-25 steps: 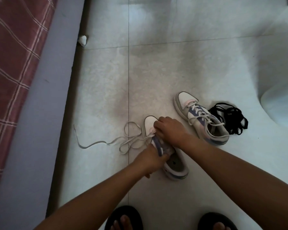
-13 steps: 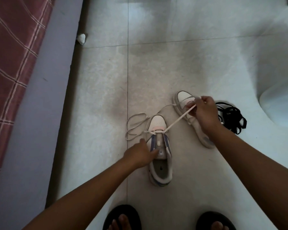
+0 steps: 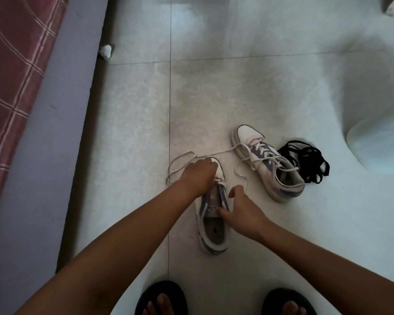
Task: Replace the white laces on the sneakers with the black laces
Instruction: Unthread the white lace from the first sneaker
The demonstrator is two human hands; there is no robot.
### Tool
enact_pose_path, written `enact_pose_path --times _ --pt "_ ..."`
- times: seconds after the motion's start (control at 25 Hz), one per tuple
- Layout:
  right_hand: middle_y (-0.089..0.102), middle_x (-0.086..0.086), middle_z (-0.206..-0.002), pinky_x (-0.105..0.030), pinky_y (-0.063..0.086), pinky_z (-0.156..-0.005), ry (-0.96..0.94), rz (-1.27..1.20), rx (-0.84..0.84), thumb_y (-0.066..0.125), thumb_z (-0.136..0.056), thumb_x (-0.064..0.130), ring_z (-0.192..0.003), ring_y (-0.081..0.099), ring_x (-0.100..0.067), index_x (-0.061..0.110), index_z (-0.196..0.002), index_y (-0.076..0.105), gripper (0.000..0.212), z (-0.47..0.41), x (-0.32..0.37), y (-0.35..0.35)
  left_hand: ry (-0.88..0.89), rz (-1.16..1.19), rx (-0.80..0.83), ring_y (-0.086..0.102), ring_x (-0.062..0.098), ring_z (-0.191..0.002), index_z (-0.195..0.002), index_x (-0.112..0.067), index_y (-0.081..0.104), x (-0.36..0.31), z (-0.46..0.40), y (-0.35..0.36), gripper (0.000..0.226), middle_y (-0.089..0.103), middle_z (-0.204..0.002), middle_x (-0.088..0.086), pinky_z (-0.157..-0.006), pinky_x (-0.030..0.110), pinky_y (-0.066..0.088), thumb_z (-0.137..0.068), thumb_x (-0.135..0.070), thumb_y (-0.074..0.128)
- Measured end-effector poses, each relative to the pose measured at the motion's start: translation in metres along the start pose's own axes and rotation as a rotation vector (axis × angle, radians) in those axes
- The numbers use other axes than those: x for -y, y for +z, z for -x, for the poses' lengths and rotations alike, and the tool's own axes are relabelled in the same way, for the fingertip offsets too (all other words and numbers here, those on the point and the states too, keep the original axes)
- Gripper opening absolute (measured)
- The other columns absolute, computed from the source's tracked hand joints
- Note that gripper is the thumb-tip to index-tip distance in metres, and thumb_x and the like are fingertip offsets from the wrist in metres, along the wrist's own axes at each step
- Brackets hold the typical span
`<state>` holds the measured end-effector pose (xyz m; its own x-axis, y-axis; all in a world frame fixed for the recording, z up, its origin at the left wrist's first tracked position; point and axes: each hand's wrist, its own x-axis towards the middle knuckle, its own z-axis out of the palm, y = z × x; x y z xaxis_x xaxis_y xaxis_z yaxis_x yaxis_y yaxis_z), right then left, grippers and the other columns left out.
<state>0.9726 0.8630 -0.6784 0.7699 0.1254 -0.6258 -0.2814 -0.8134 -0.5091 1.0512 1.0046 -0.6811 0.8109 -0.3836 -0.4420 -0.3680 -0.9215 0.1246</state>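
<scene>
Two sneakers sit on the tiled floor [image 3: 134, 123], and neither carries a black lace yet, so the job looks to be in its first half. Furthest left, a loose run of white lace [image 3: 180, 159] loops on the tile beside the toe of the near sneaker [image 3: 212, 233]; one strand trails off rightward toward the other shoe. This near sneaker stands with its toe pointing away from the person. Its upper eyelets look empty and the tongue lies exposed, with only a crossing or two of white lace left close to the toe. The left hand [image 3: 199, 173] rests over that toe end, its fingers [image 3: 210, 164] curled down at those last crossings; whether they actually pinch the lace cannot be made out. The right hand [image 3: 239, 209] sits against the right side of the same shoe, thumb touching the tongue and fingers bent at the eyelet edge, seemingly steadying it.

Further right, the second sneaker [image 3: 271, 169] lies angled, fully threaded in white though untied and slack. Just beside it, touching its far side, is the tangled heap of black laces [image 3: 305, 163], untouched. By this reading, what remains is freeing the last white crossings, stripping the second shoe, then threading black through both.

A small label on the near shoe's tongue bears print, but it is too blurred to read. No brand mark is legible on either shoe.
</scene>
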Motion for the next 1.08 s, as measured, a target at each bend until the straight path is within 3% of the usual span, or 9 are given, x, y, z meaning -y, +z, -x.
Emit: enact_pose_path --times 0.08,0.16,0.32,0.4,0.48,0.56,0.88,1.0,1.08 --pt "0.046 0.007 -0.075 -0.026 0.031 -0.048 -0.021 0.072 0.009 0.058 -0.084 0.042 -0.063 0.049 -0.013 0.023 -0.094 0.027 0.038 0.0 -0.005 0.01 0.075 -0.14 0.019 0.054 0.03 -0.105 -0.121 -0.005 0.046 -0.005 -0.001 -0.001 0.028 0.048 -0.122 0.015 -0.068 0.034 0.035 -0.094 -0.011 0.046" --pt "0.047 0.006 -0.075 -0.029 0.038 -0.052 -0.05 0.108 -0.006 0.055 -0.087 0.038 -0.064 0.051 -0.016 0.023 -0.094 0.026 0.034 -0.002 -0.007 0.015 0.122 -0.244 -0.001 0.06 0.03 -0.097 -0.121 -0.003 0.045 -0.009 0.002 -0.001 0.032 0.052 -0.116 0.016 -0.063 0.034 0.037 -0.089 -0.004 0.048" --pt "0.061 -0.009 -0.093 -0.031 0.036 -0.059 -0.041 0.125 -0.019 0.053 -0.09 0.032 -0.082 0.061 -0.029 0.021 -0.097 0.025 0.031 -0.008 -0.012 0.008 0.089 -0.442 -0.225 0.056 0.01 -0.038 -0.075 -0.015 0.068 -0.001 0.012 -0.014 0.039 0.06 -0.052 -0.001 -0.034 0.018 0.032 -0.043 -0.025 0.087" --pt "0.062 -0.01 -0.098 -0.03 0.034 -0.06 -0.05 0.195 -0.016 0.053 -0.09 0.035 -0.086 0.06 -0.031 0.02 -0.102 0.028 0.031 -0.011 -0.017 -0.003 0.07 -0.427 -0.294 0.052 0.01 -0.032 -0.072 -0.015 0.068 0.012 0.008 -0.019 0.04 0.055 -0.044 -0.002 -0.032 0.016 0.031 -0.04 -0.027 0.089" --pt "0.062 -0.01 -0.1 -0.03 0.034 -0.061 -0.059 0.285 0.021 0.052 -0.09 0.039 -0.088 0.06 -0.031 0.018 -0.109 0.032 0.034 -0.01 -0.023 -0.01 -0.008 -0.343 -0.309 0.064 0.017 -0.05 -0.099 -0.013 0.065 0.029 0.001 -0.034 0.038 0.065 -0.063 0.002 -0.042 0.023 0.038 -0.065 -0.024 0.078" --pt "0.062 -0.011 -0.104 -0.03 0.036 -0.063 -0.046 0.353 0.082 0.052 -0.09 0.039 -0.091 0.06 -0.03 0.016 -0.114 0.033 0.038 -0.006 -0.03 -0.011 -0.135 -0.238 -0.329 0.067 0.032 -0.079 -0.127 -0.004 0.044 0.055 -0.013 -0.049 0.042 0.067 -0.091 0.011 -0.057 0.033 0.04 -0.087 -0.011 0.055" --pt "0.061 -0.007 -0.103 -0.03 0.04 -0.064 -0.008 0.466 0.161 0.048 -0.093 0.041 -0.078 0.052 -0.019 0.02 -0.115 0.034 0.033 0.008 -0.061 -0.019 -0.711 0.009 -0.568 0.053 0.056 -0.103 -0.126 0.009 0.038 0.192 -0.002 -0.12 0.036 0.053 -0.114 0.039 -0.086 0.055 0.043 -0.091 0.003 0.04" --pt "0.061 -0.005 -0.101 -0.028 0.041 -0.061 -0.013 0.484 0.148 0.049 -0.092 0.041 -0.077 0.052 -0.018 0.022 -0.113 0.035 0.032 0.007 -0.063 -0.02 -0.873 0.011 -0.387 0.051 0.051 -0.111 -0.123 0.008 0.045 0.208 0.014 -0.111 0.032 0.051 -0.122 0.035 -0.092 0.053 0.042 -0.093 -0.002 0.046" --pt "0.061 -0.003 -0.1 -0.027 0.043 -0.063 -0.018 0.494 0.138 0.048 -0.092 0.041 -0.079 0.055 -0.017 0.024 -0.113 0.036 0.03 0.005 -0.062 -0.017 -0.73 0.035 -0.163 0.049 0.044 -0.119 -0.13 0.001 0.043 0.178 0.017 -0.086 0.04 0.048 -0.13 0.027 -0.096 0.049 0.042 -0.093 -0.012 0.055"
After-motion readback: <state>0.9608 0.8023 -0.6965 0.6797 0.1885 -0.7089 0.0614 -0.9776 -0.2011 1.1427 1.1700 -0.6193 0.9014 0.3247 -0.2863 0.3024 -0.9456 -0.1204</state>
